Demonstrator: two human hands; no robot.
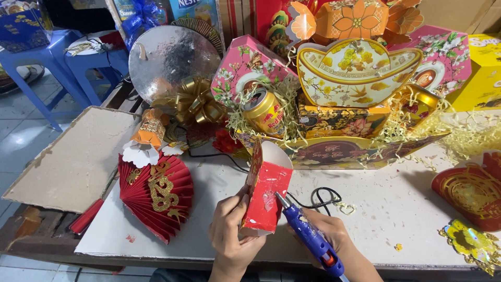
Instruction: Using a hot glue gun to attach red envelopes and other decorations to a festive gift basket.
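Surface (396, 209): white work top, scuffed, strewn with bits of pale paper shred; carries everything below.
Gift basket (360, 151): largest item, at the far side of the surface; floral card tray packed with yellow shred, pink flowered boxes, a cream ingot-shaped card piece (355, 70) and gold drink cans (265, 110).
Cardboard sheet (73, 156): bare grey-brown board, off the left edge of the surface.
Silver disc (172, 57): round foil board, standing behind a gold ribbon bow (197, 102).
Red paper fan (156, 196): pleated, with a gold ornament on it, lying flat to the left of the hands.
Red box (266, 196): small open card carton, white inside, held upright and tilted at the near middle of the surface, just in front of the basket. Judged light, thin-walled and easily crushed; best gripped by its edges and corners rather than squeezed across the faces.
Glue gun (313, 237): blue with an orange trigger, nozzle touching the box's lower right side; black cord (326, 197) loops behind it. Tip probably hot, so keep fingers off the seam.
Left hand (232, 230): closed on the box's left edge, pinching with thumb and fingers.
Right hand (339, 240): wrapped around the glue gun's grip.
Gold cut-out (472, 244): small shiny decoration at the right near corner.
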